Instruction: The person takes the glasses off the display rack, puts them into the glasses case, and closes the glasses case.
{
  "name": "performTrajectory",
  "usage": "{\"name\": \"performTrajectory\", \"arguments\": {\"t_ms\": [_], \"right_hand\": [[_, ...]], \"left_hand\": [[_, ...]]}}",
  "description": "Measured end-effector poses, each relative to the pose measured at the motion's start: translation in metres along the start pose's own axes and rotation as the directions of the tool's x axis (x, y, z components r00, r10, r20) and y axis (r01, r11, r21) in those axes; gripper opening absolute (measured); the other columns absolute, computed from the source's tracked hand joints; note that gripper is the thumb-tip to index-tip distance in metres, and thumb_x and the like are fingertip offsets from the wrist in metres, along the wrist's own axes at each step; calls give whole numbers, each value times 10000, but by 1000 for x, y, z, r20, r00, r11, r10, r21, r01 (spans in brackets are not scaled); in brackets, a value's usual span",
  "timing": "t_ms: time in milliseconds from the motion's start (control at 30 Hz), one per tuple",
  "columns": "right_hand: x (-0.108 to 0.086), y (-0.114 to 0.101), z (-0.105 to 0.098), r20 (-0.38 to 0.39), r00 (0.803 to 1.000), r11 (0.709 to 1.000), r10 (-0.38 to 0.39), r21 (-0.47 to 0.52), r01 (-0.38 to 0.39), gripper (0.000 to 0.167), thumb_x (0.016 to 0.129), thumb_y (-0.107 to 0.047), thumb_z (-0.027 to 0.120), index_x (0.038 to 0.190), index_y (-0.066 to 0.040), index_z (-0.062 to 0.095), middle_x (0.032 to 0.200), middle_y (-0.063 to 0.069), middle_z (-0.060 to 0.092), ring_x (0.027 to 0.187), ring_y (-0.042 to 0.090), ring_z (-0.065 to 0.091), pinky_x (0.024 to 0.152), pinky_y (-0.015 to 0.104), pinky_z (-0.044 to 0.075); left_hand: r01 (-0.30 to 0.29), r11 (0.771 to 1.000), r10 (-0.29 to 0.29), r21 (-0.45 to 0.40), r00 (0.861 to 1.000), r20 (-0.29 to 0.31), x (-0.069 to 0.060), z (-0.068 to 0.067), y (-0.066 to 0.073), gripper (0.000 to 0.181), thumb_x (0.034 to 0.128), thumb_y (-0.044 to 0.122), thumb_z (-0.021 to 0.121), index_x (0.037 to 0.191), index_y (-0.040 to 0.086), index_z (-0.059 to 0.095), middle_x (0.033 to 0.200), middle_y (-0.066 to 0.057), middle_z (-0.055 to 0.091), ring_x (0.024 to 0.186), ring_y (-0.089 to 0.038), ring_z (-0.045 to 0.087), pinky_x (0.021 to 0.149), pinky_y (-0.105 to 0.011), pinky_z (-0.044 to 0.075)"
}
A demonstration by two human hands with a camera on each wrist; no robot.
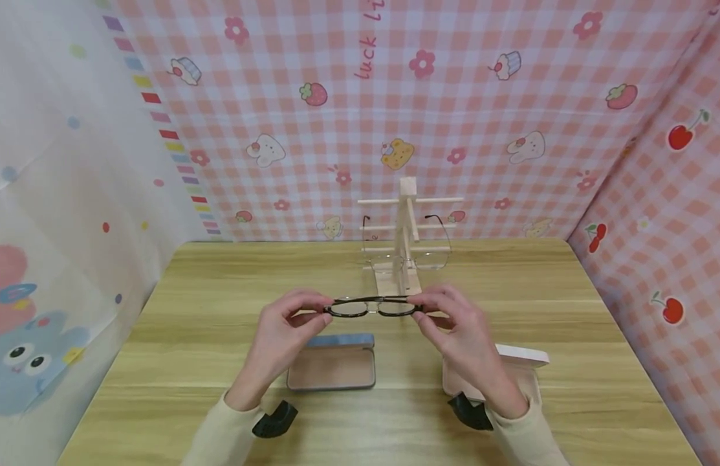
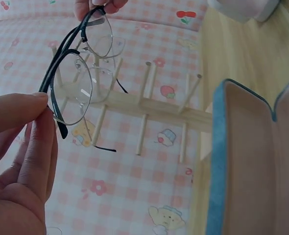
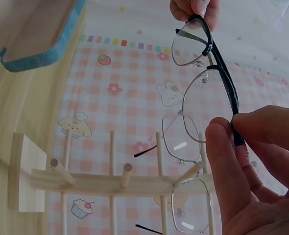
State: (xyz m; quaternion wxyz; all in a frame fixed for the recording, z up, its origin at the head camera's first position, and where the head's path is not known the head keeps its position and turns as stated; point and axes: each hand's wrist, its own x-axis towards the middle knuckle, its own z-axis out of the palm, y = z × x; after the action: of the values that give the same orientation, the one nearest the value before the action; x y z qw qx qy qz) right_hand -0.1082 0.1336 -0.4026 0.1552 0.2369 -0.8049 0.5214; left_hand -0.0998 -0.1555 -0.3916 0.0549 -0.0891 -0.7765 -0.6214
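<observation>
Between both hands, above the table, is a pair of eyeglasses (image 1: 348,310) with black upper rims and temples folded in. My left hand (image 1: 286,327) pinches its left end between thumb and fingers. At the other end my right hand (image 1: 455,323) pinches the frame the same way. Just beyond stands a wooden glasses rack (image 1: 407,223) with several pegs. A thin wire-framed pair of glasses (image 3: 191,204) rests on the rack. Below my left hand an opened blue glasses case (image 1: 332,369) lies on the table. My right forearm partly covers an opened white case (image 1: 523,356).
The wood-grain table (image 1: 220,278) reaches back to a pink checked cloth (image 1: 336,129). A white patterned cloth (image 1: 63,162) hangs on the left, and another checked cloth (image 1: 674,226) on the right. The rack's base (image 1: 383,283) sits near the table's back edge.
</observation>
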Motion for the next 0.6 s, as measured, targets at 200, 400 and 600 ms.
{"name": "performTrajectory", "arguments": {"t_ms": [200, 400, 600], "right_hand": [[-5, 2, 10, 10, 1000, 999, -19, 29, 19, 286, 868, 117, 761, 1099, -53, 758, 1092, 36, 705, 922, 180, 695, 760, 290, 628], [-10, 4, 19, 21, 999, 999, -30, 41, 29, 254, 875, 107, 760, 1062, -64, 747, 1075, 32, 716, 925, 181, 696, 772, 299, 628], [-15, 8, 30, 37, 999, 998, -38, 48, 36, 197, 879, 64, 780, 1014, -75, 744, 1014, 8, 724, 915, 124, 692, 760, 275, 624]], "left_hand": [[-43, 999, 42, -16, 998, -53, -9, -6, -10, 182, 887, -46, 775, 1062, 6, 774, 1107, -130, 708, 967, -181, 716, 819, -269, 612], [-62, 998, 61, -24, 996, -72, -18, -12, -20, 167, 890, -38, 778, 1056, -20, 766, 1093, -157, 726, 971, -153, 715, 823, -245, 604], [-41, 999, 40, -17, 994, -100, -27, -16, -29, 126, 887, -27, 786, 1011, -31, 767, 1030, -179, 741, 926, -100, 714, 796, -219, 599]]}}
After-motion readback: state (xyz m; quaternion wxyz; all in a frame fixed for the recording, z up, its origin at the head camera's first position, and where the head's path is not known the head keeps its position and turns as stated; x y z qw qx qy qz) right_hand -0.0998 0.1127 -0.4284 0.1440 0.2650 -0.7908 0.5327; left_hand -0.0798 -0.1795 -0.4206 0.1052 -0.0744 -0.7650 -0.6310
